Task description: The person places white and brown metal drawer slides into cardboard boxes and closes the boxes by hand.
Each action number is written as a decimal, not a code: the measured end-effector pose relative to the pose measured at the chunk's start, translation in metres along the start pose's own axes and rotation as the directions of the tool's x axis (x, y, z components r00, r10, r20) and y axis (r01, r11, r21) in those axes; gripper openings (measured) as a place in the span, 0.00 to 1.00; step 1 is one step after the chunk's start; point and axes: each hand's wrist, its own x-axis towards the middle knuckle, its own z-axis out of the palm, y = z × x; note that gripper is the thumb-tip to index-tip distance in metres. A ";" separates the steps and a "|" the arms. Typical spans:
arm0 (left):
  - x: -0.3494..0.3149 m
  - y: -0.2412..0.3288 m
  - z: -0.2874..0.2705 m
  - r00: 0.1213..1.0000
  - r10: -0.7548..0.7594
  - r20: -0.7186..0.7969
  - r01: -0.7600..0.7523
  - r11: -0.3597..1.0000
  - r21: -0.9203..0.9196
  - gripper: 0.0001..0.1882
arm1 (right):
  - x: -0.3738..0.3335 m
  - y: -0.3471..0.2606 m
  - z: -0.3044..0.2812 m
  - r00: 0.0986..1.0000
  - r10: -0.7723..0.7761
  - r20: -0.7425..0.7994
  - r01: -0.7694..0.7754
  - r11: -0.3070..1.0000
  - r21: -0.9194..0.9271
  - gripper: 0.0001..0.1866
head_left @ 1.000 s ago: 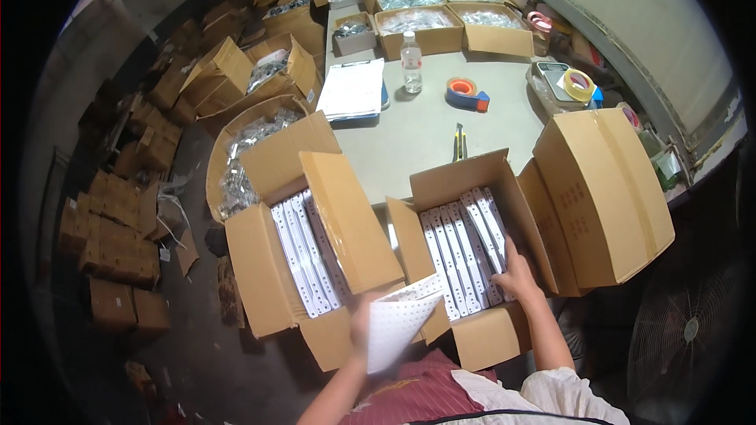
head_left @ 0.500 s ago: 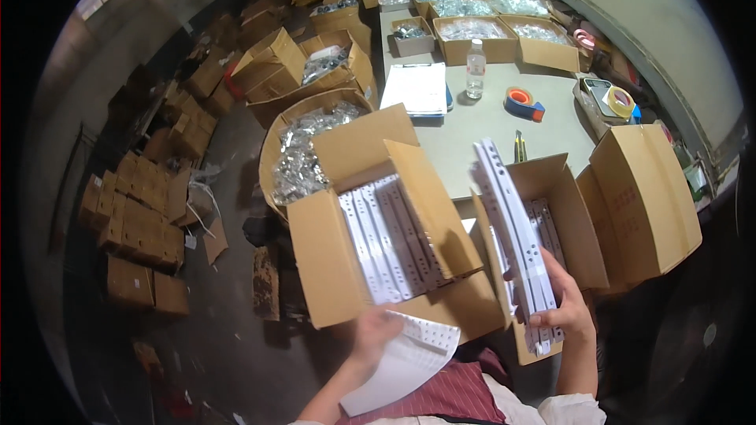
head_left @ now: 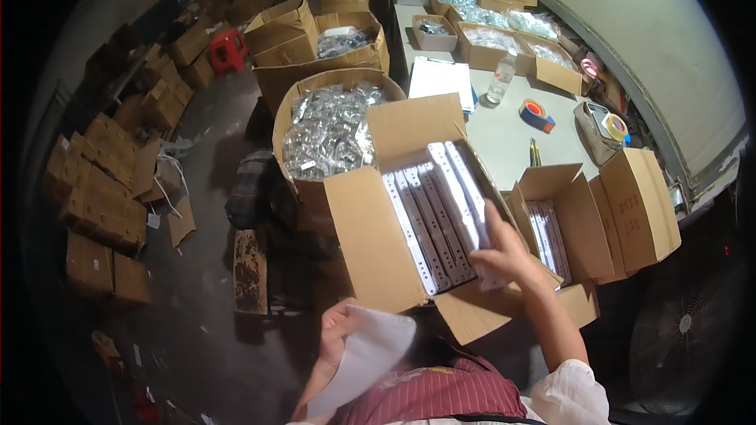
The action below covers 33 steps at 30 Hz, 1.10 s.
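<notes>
My left hand (head_left: 334,330) is closed on a bent white paper sheet (head_left: 374,345), held in front of my body. A bundle of long white metal drawer slides (head_left: 457,189) with holes along them is gripped by my right hand (head_left: 508,250). My right hand tilts this bundle at the right side of an open cardboard box (head_left: 361,228). Several similar slides (head_left: 421,220) lie side by side in that box. To its right stands a smaller open cardboard box (head_left: 579,208), with more slides (head_left: 545,232) inside.
A round-topped carton (head_left: 282,138) full of bagged metal parts adjoins the box on the left. On the table (head_left: 504,138) are a bottle (head_left: 501,77), a clipboard (head_left: 439,85), a tape dispenser (head_left: 537,115) and a cutter (head_left: 535,152). A fan (head_left: 683,324) stands at lower right.
My right hand has carried the slides leftward from the smaller box into the larger one. My left hand has shifted left with the sheet, and the whole view has turned.
</notes>
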 end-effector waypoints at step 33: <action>-0.024 -0.031 -0.031 0.920 0.389 0.042 -0.358 0.880 -0.313 0.21 | 0.010 0.049 0.024 0.986 -0.001 -0.165 -0.108 0.752 -0.650 0.19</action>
